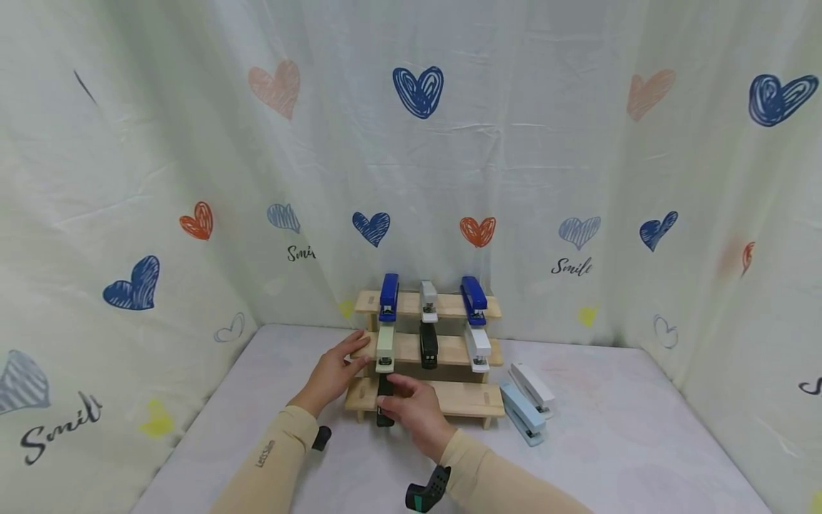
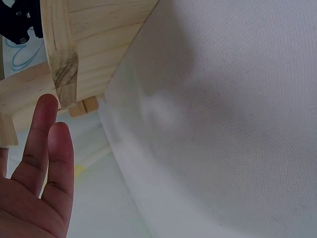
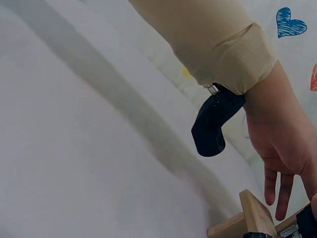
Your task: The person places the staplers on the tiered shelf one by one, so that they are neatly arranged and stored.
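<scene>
Pale, grained wood forms the three-tier stand (image 1: 459,397), set on the white desk (image 1: 610,421) close to a curtain (image 1: 533,86) printed with hearts and lettering. On its lowest plank, toward the left end, lies a black stapler (image 1: 384,420), its near end jutting past the front edge; the right hand (image 1: 420,417) pinches it between thumb and fingers. Rightward of that hand the plank runs on to its end, and the desk spreads out on either side.

The left hand (image 1: 330,375) has its fingers nearly straight, touching the middle plank's left end.

Smooth, blocky bodies line the upper tiers: a blue stapler (image 1: 388,294), a light grey stapler (image 1: 428,298) and another blue stapler (image 1: 473,296) on top; a pale green stapler (image 1: 385,344), a second black stapler (image 1: 428,346) and a white stapler (image 1: 478,346) below. A light blue stapler (image 1: 522,412) and another white stapler (image 1: 531,385) slant side by side on the desk, just right of the stand.

Fingers cover part of the gripped stapler, and the right wrist view crops it at the bottom edge.
</scene>
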The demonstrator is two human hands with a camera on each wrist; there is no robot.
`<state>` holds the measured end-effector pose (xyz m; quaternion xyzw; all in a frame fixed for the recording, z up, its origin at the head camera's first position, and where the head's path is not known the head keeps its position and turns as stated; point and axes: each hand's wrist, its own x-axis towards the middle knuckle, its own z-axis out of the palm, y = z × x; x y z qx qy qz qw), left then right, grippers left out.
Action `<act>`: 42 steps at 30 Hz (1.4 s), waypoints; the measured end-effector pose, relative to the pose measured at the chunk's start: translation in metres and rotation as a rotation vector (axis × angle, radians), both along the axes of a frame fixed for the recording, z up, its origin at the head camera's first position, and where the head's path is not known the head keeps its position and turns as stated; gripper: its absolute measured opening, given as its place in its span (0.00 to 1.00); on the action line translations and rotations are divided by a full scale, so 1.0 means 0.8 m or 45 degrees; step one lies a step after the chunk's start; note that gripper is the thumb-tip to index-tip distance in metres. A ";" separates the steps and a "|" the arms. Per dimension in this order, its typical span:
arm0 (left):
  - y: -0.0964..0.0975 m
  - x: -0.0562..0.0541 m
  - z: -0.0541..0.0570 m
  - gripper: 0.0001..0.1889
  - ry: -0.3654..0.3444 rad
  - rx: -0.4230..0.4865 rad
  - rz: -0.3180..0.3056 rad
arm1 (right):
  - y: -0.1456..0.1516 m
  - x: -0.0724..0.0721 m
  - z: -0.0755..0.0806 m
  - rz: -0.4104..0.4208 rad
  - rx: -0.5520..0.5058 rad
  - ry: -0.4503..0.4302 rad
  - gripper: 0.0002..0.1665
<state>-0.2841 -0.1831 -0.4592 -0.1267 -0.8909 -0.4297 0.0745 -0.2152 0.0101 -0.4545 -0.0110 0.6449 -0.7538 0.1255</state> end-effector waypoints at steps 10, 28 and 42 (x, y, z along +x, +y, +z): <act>0.001 0.002 0.002 0.24 0.002 -0.008 0.024 | -0.003 0.000 0.001 -0.034 0.001 -0.019 0.32; 0.001 0.001 0.002 0.25 -0.025 -0.012 0.023 | -0.005 -0.001 -0.001 -0.032 -0.024 0.001 0.32; 0.000 0.002 0.003 0.24 0.001 -0.031 0.018 | 0.005 0.002 -0.004 0.003 -0.053 0.032 0.35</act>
